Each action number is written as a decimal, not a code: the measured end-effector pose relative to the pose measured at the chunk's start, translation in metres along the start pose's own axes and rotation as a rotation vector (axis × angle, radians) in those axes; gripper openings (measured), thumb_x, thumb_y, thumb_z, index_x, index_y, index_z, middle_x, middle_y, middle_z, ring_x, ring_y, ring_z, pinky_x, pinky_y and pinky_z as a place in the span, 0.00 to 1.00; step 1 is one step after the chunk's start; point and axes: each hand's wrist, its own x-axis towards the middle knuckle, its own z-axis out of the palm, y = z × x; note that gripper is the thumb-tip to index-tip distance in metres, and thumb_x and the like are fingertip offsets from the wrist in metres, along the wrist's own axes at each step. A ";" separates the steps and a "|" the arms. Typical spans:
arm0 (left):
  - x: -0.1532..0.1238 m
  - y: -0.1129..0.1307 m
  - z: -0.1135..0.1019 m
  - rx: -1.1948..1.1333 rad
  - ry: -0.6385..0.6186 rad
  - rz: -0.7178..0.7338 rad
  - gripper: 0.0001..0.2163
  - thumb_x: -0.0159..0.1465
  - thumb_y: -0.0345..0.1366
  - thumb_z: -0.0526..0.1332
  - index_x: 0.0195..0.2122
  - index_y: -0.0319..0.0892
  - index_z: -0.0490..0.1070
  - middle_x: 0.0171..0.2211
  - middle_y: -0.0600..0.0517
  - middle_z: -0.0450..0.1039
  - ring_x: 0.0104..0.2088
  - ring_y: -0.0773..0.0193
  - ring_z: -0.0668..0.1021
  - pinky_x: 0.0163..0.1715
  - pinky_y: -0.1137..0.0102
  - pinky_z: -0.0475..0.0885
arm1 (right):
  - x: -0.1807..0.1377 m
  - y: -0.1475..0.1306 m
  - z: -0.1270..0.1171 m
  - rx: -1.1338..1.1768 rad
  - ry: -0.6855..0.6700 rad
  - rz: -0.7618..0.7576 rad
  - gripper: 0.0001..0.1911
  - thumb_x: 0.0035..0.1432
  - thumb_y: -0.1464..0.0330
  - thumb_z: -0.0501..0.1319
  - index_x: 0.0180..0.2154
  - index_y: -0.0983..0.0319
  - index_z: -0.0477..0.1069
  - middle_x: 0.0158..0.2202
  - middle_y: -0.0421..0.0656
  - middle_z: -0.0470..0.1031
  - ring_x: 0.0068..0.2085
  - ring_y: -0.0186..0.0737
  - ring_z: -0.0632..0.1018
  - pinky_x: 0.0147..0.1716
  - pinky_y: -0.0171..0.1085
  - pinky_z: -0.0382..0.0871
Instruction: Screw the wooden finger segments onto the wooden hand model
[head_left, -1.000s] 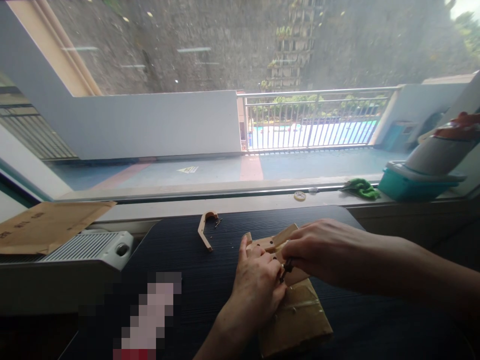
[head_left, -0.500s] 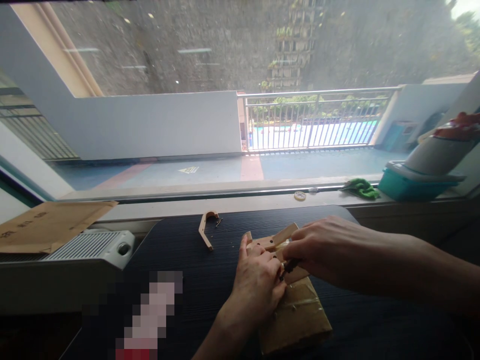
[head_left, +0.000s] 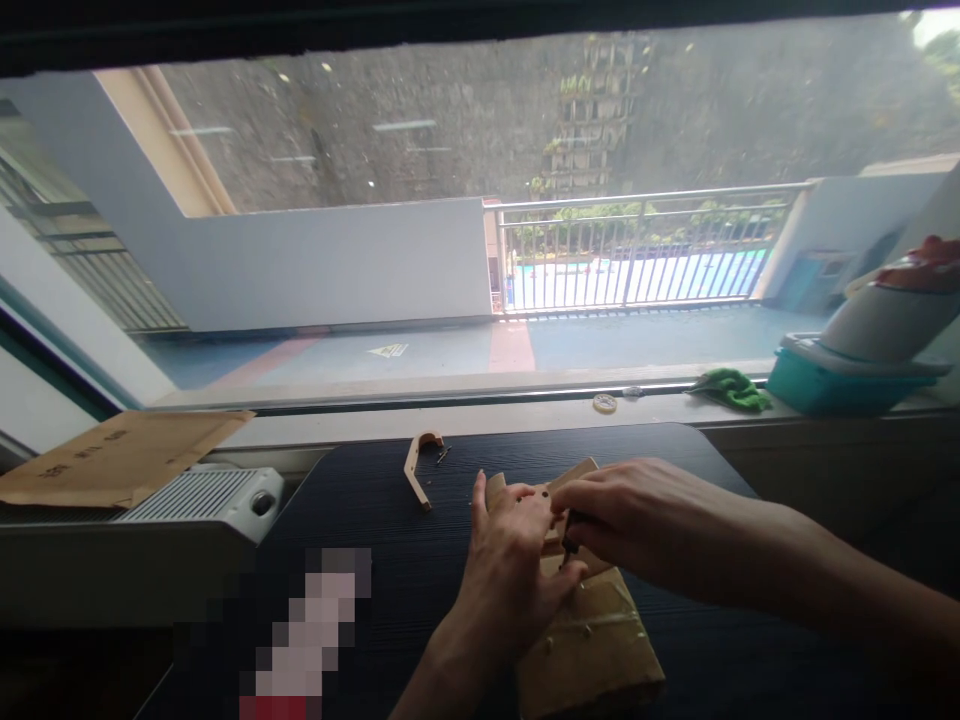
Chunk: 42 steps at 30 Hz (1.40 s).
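Below the pale windowsill, black tabletop at lower centre carries work seemingly midway: the left hand holds down wooden pieces on a brown block, the right hand grips a dark tool over them, hiding what is done, while a curved wooden piece lies apart, left of centre.
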 end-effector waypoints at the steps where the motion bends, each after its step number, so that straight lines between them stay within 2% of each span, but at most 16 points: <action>1: 0.000 0.002 0.001 -0.029 0.045 -0.007 0.15 0.50 0.34 0.67 0.39 0.45 0.70 0.40 0.51 0.75 0.49 0.54 0.72 0.60 0.42 0.38 | -0.001 0.000 -0.001 0.023 0.014 -0.004 0.07 0.59 0.73 0.54 0.35 0.61 0.71 0.30 0.42 0.75 0.33 0.37 0.76 0.30 0.32 0.60; 4: 0.000 0.005 0.004 -0.104 0.128 -0.002 0.11 0.53 0.30 0.63 0.38 0.44 0.69 0.37 0.53 0.75 0.44 0.58 0.75 0.60 0.43 0.39 | -0.010 0.002 -0.008 0.092 0.052 0.026 0.08 0.60 0.71 0.53 0.40 0.60 0.69 0.30 0.40 0.75 0.31 0.37 0.75 0.28 0.33 0.59; 6: -0.001 0.006 0.005 -0.133 0.126 -0.007 0.07 0.56 0.30 0.62 0.36 0.44 0.69 0.37 0.54 0.76 0.42 0.60 0.75 0.61 0.44 0.40 | -0.020 0.009 -0.010 0.109 0.121 0.101 0.11 0.61 0.68 0.52 0.45 0.57 0.68 0.29 0.38 0.75 0.29 0.35 0.73 0.27 0.33 0.59; 8: -0.002 0.008 0.005 -0.142 0.099 -0.014 0.04 0.57 0.31 0.61 0.33 0.44 0.69 0.36 0.54 0.76 0.42 0.60 0.75 0.61 0.45 0.41 | -0.034 0.020 -0.003 0.121 0.226 0.203 0.14 0.61 0.66 0.52 0.49 0.56 0.67 0.28 0.37 0.74 0.27 0.34 0.71 0.27 0.33 0.59; 9: -0.002 0.008 0.004 -0.145 0.086 -0.011 0.02 0.58 0.32 0.61 0.32 0.44 0.69 0.35 0.54 0.76 0.43 0.60 0.75 0.61 0.45 0.42 | -0.040 0.027 0.006 0.143 0.267 0.253 0.14 0.61 0.65 0.52 0.48 0.56 0.67 0.26 0.36 0.73 0.25 0.33 0.70 0.26 0.32 0.58; 12: -0.002 0.009 0.001 -0.156 0.085 0.018 0.03 0.59 0.35 0.62 0.34 0.44 0.72 0.37 0.53 0.75 0.44 0.59 0.75 0.60 0.44 0.44 | -0.055 0.047 0.052 0.286 0.246 0.365 0.14 0.61 0.61 0.52 0.46 0.57 0.69 0.24 0.36 0.70 0.25 0.33 0.69 0.25 0.33 0.57; 15: 0.000 0.007 0.002 -0.170 0.151 0.023 0.08 0.61 0.36 0.60 0.41 0.45 0.73 0.38 0.50 0.74 0.43 0.58 0.75 0.56 0.47 0.57 | -0.057 0.056 0.105 0.481 0.298 0.417 0.22 0.59 0.58 0.55 0.53 0.59 0.65 0.25 0.36 0.69 0.24 0.34 0.69 0.25 0.33 0.60; 16: 0.001 0.006 0.003 -0.178 0.173 0.014 0.09 0.61 0.36 0.60 0.43 0.44 0.73 0.37 0.49 0.74 0.42 0.57 0.75 0.53 0.50 0.62 | -0.055 0.056 0.120 0.557 0.368 0.443 0.24 0.58 0.58 0.55 0.55 0.60 0.63 0.25 0.36 0.68 0.23 0.33 0.68 0.24 0.34 0.61; 18: 0.002 0.003 0.006 -0.187 0.201 -0.008 0.12 0.61 0.36 0.60 0.46 0.44 0.72 0.37 0.49 0.75 0.41 0.58 0.75 0.49 0.55 0.68 | -0.052 0.054 0.140 0.695 0.472 0.440 0.25 0.59 0.59 0.55 0.56 0.62 0.62 0.25 0.37 0.68 0.24 0.33 0.68 0.25 0.34 0.63; 20: 0.002 0.000 0.009 -0.176 0.233 -0.035 0.17 0.60 0.35 0.61 0.52 0.45 0.69 0.37 0.50 0.75 0.40 0.58 0.76 0.48 0.56 0.69 | -0.048 0.051 0.150 0.769 0.494 0.426 0.24 0.59 0.58 0.54 0.54 0.63 0.63 0.27 0.39 0.70 0.25 0.35 0.70 0.26 0.34 0.65; 23: 0.000 -0.005 0.011 -0.150 0.290 -0.054 0.23 0.59 0.34 0.61 0.57 0.50 0.63 0.38 0.53 0.76 0.38 0.60 0.77 0.48 0.56 0.69 | -0.046 0.048 0.153 0.862 0.489 0.402 0.22 0.59 0.56 0.54 0.49 0.63 0.67 0.35 0.45 0.75 0.33 0.40 0.75 0.33 0.36 0.69; 26: -0.001 -0.007 0.011 -0.179 0.298 0.009 0.20 0.60 0.34 0.60 0.54 0.51 0.65 0.37 0.54 0.76 0.35 0.63 0.77 0.48 0.58 0.69 | -0.045 0.048 0.156 0.936 0.479 0.388 0.22 0.59 0.56 0.54 0.49 0.63 0.66 0.40 0.47 0.76 0.38 0.43 0.76 0.37 0.37 0.70; 29: -0.001 -0.006 0.007 -0.215 0.270 0.045 0.17 0.60 0.33 0.61 0.51 0.49 0.68 0.36 0.54 0.77 0.36 0.63 0.78 0.50 0.57 0.68 | -0.045 0.045 0.162 0.956 0.520 0.432 0.23 0.58 0.55 0.54 0.49 0.63 0.66 0.39 0.47 0.77 0.38 0.44 0.76 0.37 0.38 0.70; 34: 0.001 0.000 0.005 -0.298 0.196 0.004 0.18 0.58 0.31 0.61 0.49 0.49 0.69 0.36 0.54 0.77 0.43 0.59 0.76 0.54 0.55 0.63 | -0.043 0.035 0.160 0.998 0.582 0.469 0.22 0.58 0.53 0.54 0.47 0.61 0.66 0.36 0.44 0.77 0.35 0.42 0.76 0.35 0.37 0.69; 38: 0.000 0.004 0.007 -0.424 0.184 -0.023 0.15 0.60 0.32 0.59 0.48 0.48 0.69 0.36 0.53 0.76 0.41 0.60 0.76 0.46 0.62 0.70 | -0.046 0.037 0.149 0.972 0.534 0.456 0.22 0.58 0.54 0.54 0.48 0.61 0.67 0.36 0.44 0.77 0.35 0.42 0.76 0.34 0.37 0.68; 42: 0.001 0.002 0.004 -0.397 0.249 0.032 0.11 0.60 0.34 0.61 0.45 0.46 0.72 0.36 0.52 0.72 0.37 0.62 0.75 0.38 0.68 0.72 | -0.053 0.048 0.140 0.882 0.486 0.468 0.23 0.59 0.54 0.52 0.49 0.62 0.68 0.33 0.43 0.75 0.34 0.42 0.75 0.32 0.37 0.68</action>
